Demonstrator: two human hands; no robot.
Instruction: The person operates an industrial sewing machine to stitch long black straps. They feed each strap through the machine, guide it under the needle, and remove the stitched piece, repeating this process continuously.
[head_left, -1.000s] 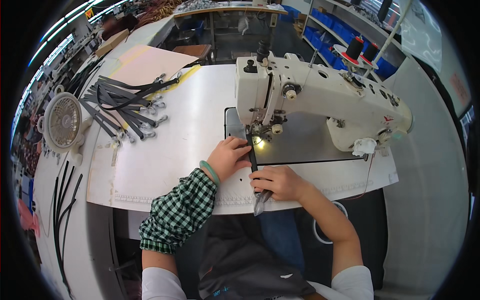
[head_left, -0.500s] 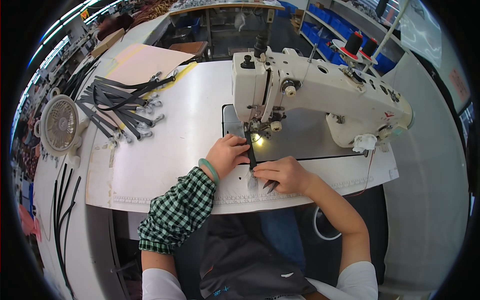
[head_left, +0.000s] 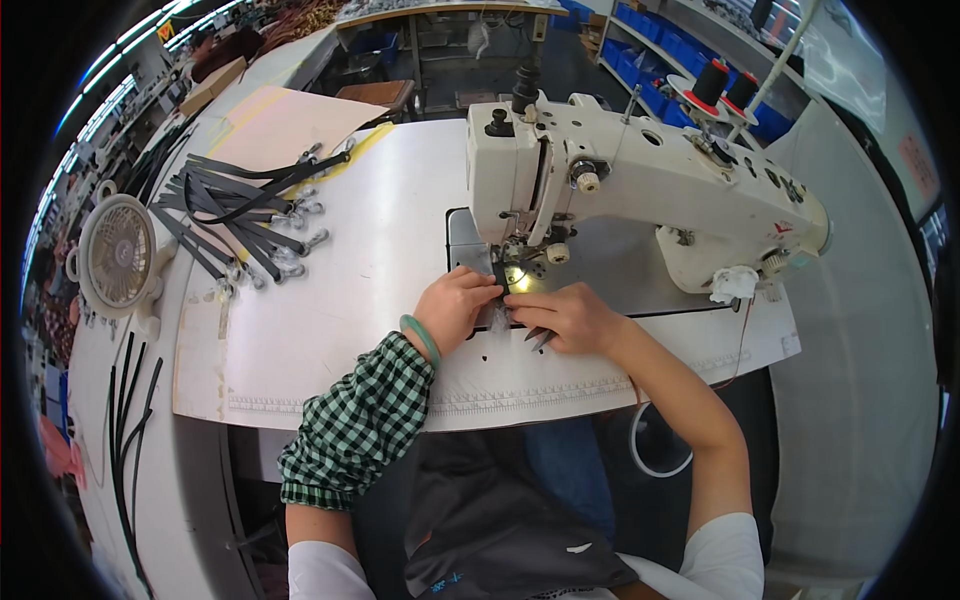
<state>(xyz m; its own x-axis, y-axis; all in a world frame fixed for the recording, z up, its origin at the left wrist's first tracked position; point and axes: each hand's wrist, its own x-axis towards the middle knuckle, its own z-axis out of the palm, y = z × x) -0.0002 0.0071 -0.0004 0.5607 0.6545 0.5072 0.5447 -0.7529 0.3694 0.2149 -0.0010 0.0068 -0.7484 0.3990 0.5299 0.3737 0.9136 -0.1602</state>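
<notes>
A black strap (head_left: 503, 274) is being steadied under the sewing machine (head_left: 640, 170) by fingertips of the left hand (head_left: 458, 304); whether it is being pinched cannot be told. Snips (head_left: 541, 338) are being grasped in the right hand (head_left: 568, 318), whose fingertips are being held at the strap's near end.

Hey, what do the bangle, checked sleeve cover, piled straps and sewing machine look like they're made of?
Bangle: smooth, green, perhaps jade or plastic; the look leaves it open.
Checked sleeve cover: matte woven fabric, judging by its soft folds and gathers.
Piled straps: dark, flat, bendy, possibly leather or synthetic.
Sewing machine: probably painted metal, with a rigid, glossy cream body.
</notes>
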